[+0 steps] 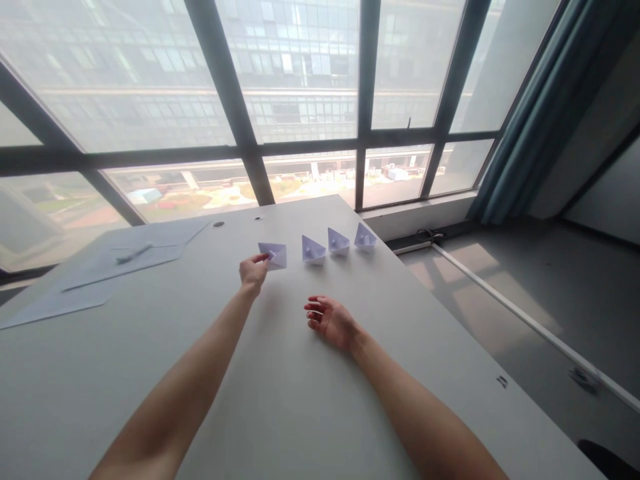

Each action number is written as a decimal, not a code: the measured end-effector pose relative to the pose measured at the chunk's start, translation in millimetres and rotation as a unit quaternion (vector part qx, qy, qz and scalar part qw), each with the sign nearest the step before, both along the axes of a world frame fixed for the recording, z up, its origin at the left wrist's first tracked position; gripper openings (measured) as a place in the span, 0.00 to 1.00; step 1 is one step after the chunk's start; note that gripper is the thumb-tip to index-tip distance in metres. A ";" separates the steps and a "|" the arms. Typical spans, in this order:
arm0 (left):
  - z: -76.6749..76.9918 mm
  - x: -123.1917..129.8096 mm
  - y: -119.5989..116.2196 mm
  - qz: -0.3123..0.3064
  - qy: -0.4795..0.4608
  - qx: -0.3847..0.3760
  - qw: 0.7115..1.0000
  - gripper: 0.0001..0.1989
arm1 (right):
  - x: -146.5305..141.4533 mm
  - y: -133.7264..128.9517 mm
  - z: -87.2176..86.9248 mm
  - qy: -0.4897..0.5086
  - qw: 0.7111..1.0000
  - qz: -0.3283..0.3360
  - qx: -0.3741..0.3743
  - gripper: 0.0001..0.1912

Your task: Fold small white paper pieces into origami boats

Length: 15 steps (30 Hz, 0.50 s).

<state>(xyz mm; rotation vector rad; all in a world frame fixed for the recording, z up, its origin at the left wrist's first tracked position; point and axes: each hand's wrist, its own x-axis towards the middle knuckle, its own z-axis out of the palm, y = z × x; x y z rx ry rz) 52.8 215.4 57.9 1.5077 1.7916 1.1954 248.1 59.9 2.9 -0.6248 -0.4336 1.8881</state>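
My left hand [254, 272] is closed in a pinch on the near left side of a folded white paper piece [278, 256], which looks like a paper boat. To its right, three similar folded paper boats stand in a slanting row: one [313, 252] nearest, a second [339, 243] in the middle and a third [365, 238] by the table's right edge. My right hand [331, 321] rests on its side on the white table [280, 400], palm turned left, fingers loosely curled and apart. Nothing is in it, and the boats sit beyond it.
Flat paper sheets [145, 253] lie at the table's left, with a blurred slim object [134, 253] on top. Large windows with dark frames [310, 147] rise behind the table. A blue curtain [530, 113] hangs at right, and a white strip [520, 313] crosses the floor.
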 end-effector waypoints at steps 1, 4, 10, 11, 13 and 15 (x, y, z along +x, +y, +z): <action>0.8 -5.6 -14.9 -0.015 -0.007 0.002 1.000 0.25 | -0.8 0.2 0.5 0.002 1.000 -0.014 0.003 0.07; -2.4 -18.1 -71.1 -0.144 -0.040 -0.019 0.989 0.25 | -5.5 -2.4 3.2 -0.006 0.996 -0.074 0.040 0.12; -21.5 -17.4 -164.8 -0.259 0.022 -0.001 0.966 0.14 | -15.7 -21.1 7.0 -0.166 0.969 -0.021 0.182 0.24; -24.7 -16.6 -171.7 -0.246 0.020 0.004 0.969 0.13 | -16.8 -23.7 6.8 -0.201 0.958 -0.012 0.203 0.24; -30.5 -16.3 -179.2 -0.226 0.011 0.017 0.974 0.14 | -19.1 -27.5 6.0 -0.268 0.931 0.001 0.249 0.23; -35.2 -16.7 -181.8 -0.213 0.006 0.029 0.977 0.15 | -22.3 -29.4 4.1 -0.318 0.902 0.010 0.291 0.22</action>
